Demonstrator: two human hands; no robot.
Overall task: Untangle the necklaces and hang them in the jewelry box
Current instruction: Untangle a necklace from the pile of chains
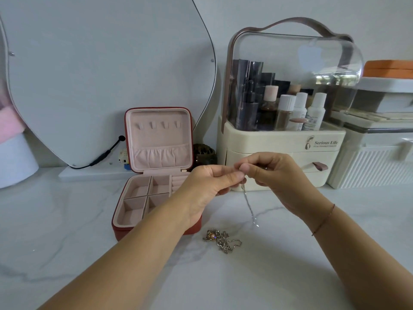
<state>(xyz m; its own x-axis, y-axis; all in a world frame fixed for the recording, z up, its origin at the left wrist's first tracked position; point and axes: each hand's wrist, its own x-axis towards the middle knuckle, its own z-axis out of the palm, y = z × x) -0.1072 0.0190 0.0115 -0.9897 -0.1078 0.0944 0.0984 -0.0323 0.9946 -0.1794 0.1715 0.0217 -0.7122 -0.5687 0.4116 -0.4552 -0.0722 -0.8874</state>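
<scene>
Our left hand (207, 184) and right hand (281, 175) pinch a chain (248, 202) aloft, keeping it clear of the tangle (221, 239) at six o'clock.

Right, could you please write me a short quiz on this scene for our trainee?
1. True or false: the hooks in the box lid are bare.
2. Where does the tangle lie? A) in the box B) on the table C) in a drawer
3. What pinches the hanging chain?

Key:
1. True.
2. B.
3. Both the left hand and the right hand.
</scene>
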